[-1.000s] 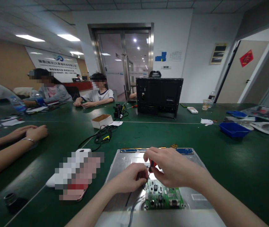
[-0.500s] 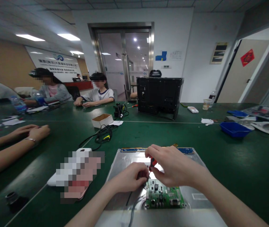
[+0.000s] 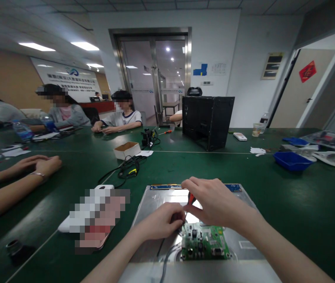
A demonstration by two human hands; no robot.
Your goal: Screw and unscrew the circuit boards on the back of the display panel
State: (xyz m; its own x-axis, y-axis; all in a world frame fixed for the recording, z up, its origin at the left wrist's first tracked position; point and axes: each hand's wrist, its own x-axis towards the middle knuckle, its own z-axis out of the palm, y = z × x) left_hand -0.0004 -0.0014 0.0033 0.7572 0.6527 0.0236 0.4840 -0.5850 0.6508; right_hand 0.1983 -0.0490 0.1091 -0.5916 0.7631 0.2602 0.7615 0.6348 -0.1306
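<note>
While the right hand (image 3: 211, 202) grips a red-handled screwdriver (image 3: 190, 198) over the top-left corner of the green circuit board (image 3: 205, 243), the left hand (image 3: 165, 222) curls beside its shaft (whether those fingers pinch anything, I cannot tell). The hands partly cover the metal panel (image 3: 146, 204) beneath the board and the blue strip (image 3: 233, 188) along its far edge. Black cables (image 3: 127, 169) lie near a small open box (image 3: 127, 150).

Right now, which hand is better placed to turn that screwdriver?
Right, likely: the right hand holds the screwdriver by its handle, while the left hand is near its tip, beside the circuit board.
</note>
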